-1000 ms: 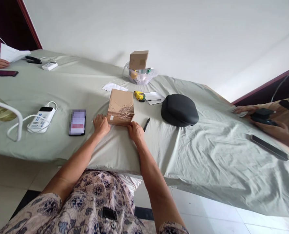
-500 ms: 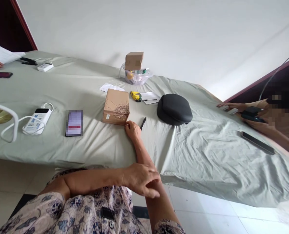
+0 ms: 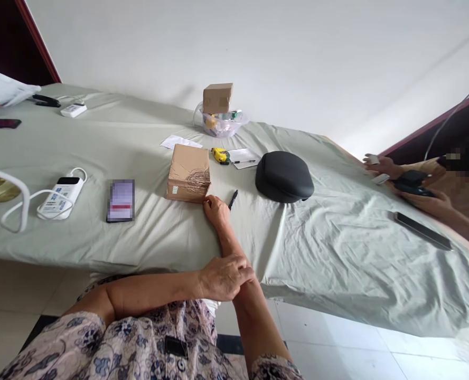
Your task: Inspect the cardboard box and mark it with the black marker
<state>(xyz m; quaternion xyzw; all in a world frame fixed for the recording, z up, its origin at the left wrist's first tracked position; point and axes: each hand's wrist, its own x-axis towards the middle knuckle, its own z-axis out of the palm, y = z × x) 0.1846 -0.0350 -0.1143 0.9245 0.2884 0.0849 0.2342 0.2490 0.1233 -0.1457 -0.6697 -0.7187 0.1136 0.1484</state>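
Observation:
My left hand [image 3: 224, 277] lies across my right forearm [image 3: 236, 250], its fingers closed round it just in front of the table edge. On the cloth rests my right hand [image 3: 217, 211], palm down with curled fingers, and I see nothing in it. Its fingertips are at the lower right corner of a brown cardboard box [image 3: 189, 171], which has dark scribbled lines and a small white label. Whether they press on the box, I cannot tell. A black pen [image 3: 233, 199] lies just right of that hand. Farther right is a rounded black case [image 3: 284, 177].
Behind the box are a yellow tape measure [image 3: 220, 154], white paper and a clear basket [image 3: 223, 126] topped by a smaller box [image 3: 217, 98]. Leftward lie a phone [image 3: 121, 200] and a white power bank [image 3: 62, 198] with a cable. Other people's hands show at both sides.
My left hand has drawn slightly up and its fingers have closed round my right forearm. The person at right has raised a hand off the table; the paper at left has shifted left.

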